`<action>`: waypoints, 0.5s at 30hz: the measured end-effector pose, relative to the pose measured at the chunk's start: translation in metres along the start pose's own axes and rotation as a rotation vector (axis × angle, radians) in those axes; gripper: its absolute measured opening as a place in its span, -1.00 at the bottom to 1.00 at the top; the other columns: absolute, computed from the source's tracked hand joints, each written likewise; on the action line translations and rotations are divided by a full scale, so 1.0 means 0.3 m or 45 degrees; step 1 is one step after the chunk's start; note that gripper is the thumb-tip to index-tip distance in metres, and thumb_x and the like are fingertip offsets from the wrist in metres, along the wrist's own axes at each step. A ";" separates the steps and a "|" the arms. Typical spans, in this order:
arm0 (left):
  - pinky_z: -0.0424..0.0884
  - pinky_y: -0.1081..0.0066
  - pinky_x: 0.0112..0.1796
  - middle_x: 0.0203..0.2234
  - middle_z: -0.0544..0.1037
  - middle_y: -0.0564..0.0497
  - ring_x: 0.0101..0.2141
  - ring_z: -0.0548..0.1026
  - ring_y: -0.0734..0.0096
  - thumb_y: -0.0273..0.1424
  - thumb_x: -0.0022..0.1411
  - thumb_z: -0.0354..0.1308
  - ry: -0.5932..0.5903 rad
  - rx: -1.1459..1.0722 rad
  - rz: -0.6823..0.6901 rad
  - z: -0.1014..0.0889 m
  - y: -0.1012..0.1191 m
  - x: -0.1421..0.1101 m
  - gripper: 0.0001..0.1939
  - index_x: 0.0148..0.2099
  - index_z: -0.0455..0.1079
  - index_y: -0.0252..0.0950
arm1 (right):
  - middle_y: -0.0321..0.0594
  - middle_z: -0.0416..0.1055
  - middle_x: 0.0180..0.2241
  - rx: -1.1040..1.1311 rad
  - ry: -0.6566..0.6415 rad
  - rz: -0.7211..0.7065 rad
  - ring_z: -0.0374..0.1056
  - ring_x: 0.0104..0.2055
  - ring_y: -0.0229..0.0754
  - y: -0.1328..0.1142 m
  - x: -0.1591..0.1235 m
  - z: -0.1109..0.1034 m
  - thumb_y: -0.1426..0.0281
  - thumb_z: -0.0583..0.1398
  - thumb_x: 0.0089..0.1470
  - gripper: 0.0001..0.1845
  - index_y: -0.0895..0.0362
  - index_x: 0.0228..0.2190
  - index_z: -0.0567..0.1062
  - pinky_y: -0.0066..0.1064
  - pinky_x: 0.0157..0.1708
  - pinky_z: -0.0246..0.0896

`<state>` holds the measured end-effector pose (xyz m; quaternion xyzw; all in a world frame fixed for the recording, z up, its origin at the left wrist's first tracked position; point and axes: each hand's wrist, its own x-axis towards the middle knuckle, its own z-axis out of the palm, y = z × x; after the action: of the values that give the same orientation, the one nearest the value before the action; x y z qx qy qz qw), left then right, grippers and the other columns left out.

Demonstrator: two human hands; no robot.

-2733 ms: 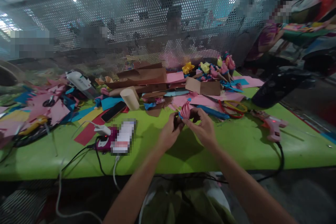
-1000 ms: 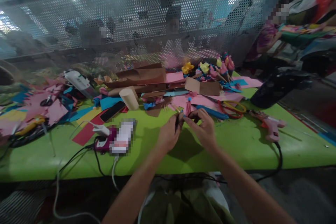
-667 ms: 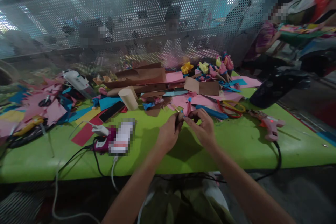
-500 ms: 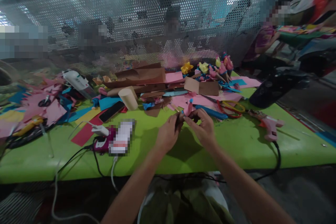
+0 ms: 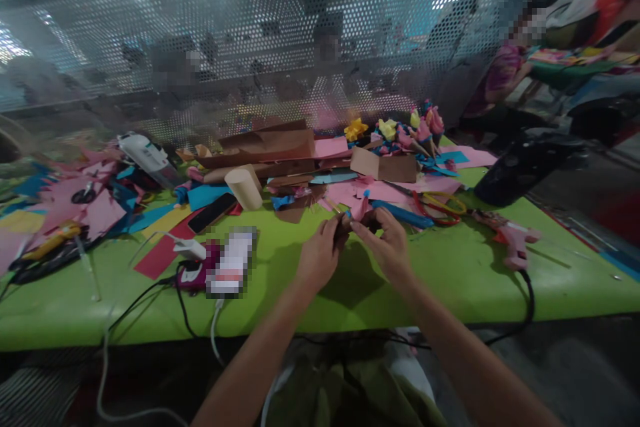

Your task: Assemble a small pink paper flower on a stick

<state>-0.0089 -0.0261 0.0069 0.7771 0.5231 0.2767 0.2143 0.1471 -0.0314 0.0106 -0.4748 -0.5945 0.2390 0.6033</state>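
My left hand (image 5: 320,250) and my right hand (image 5: 387,240) meet above the green table (image 5: 280,307), fingers pinched close together. Between the fingertips is a small pink paper flower (image 5: 360,209) with a blue tip; its lower part is hidden by the fingers. Both hands are closed on it. A thin tan stick pokes out near the left fingertips, and I cannot tell whether it belongs to the flower. Just beyond the right hand lies a blue strip (image 5: 403,213), with red- and yellow-handled scissors (image 5: 440,207) beside it.
A pink glue gun (image 5: 517,247) and a dark tumbler (image 5: 515,170) are at the right. On the left are a phone (image 5: 233,263), a purple power strip (image 5: 200,273) and cables. Paper scraps, a cardboard tube (image 5: 245,188) and finished flowers (image 5: 420,130) line the back. A person sits far right.
The blue tip of the pink flower has shifted slightly to the right. Both hands stay in almost the same place.
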 end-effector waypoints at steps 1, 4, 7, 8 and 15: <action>0.43 0.08 0.02 0.11 0.45 -0.27 0.01 0.52 0.09 -0.38 0.37 -0.04 0.015 -0.011 0.001 0.001 -0.002 0.000 -0.54 0.29 0.20 -0.27 | -0.34 0.26 -0.50 0.001 -0.007 0.001 0.16 -0.44 -0.22 0.000 0.001 0.000 0.19 0.29 0.09 -0.67 0.08 -0.54 0.35 -0.36 -0.46 0.05; 0.44 0.10 0.01 0.11 0.45 -0.26 0.01 0.52 0.10 -0.38 0.37 -0.04 0.035 -0.022 -0.002 0.004 -0.006 -0.001 -0.54 0.29 0.20 -0.28 | -0.34 0.25 -0.51 0.002 -0.021 0.004 0.16 -0.45 -0.22 -0.001 0.002 0.000 0.15 0.28 0.11 -0.65 0.08 -0.54 0.34 -0.37 -0.47 0.05; 0.45 0.13 -0.01 0.10 0.46 -0.24 0.00 0.52 0.09 -0.36 0.37 -0.02 0.017 0.015 -0.008 0.004 -0.004 -0.001 -0.52 0.30 0.19 -0.24 | -0.35 0.24 -0.51 -0.025 -0.006 0.012 0.16 -0.45 -0.23 0.003 0.002 0.000 0.14 0.27 0.11 -0.63 0.08 -0.55 0.33 -0.38 -0.48 0.03; 0.45 0.13 -0.01 0.09 0.47 -0.23 -0.01 0.53 0.09 -0.36 0.37 -0.01 0.010 0.026 -0.012 0.004 -0.002 -0.001 -0.52 0.30 0.19 -0.23 | -0.35 0.24 -0.51 -0.036 0.001 0.015 0.15 -0.45 -0.23 0.005 0.002 0.000 0.14 0.27 0.11 -0.63 0.08 -0.55 0.32 -0.38 -0.48 0.02; 0.45 0.07 -0.01 0.12 0.45 -0.26 0.02 0.52 0.04 -0.38 0.36 0.01 0.023 -0.007 -0.041 -0.003 0.010 0.001 -0.53 0.28 0.21 -0.26 | -0.36 0.17 -0.51 0.042 0.005 0.061 0.10 -0.44 -0.23 0.018 0.000 0.001 0.12 0.21 0.16 -0.60 0.07 -0.56 0.29 -0.38 -0.43 0.04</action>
<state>-0.0073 -0.0268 0.0096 0.7655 0.5366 0.2816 0.2163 0.1482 -0.0290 0.0059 -0.4794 -0.5777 0.2625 0.6063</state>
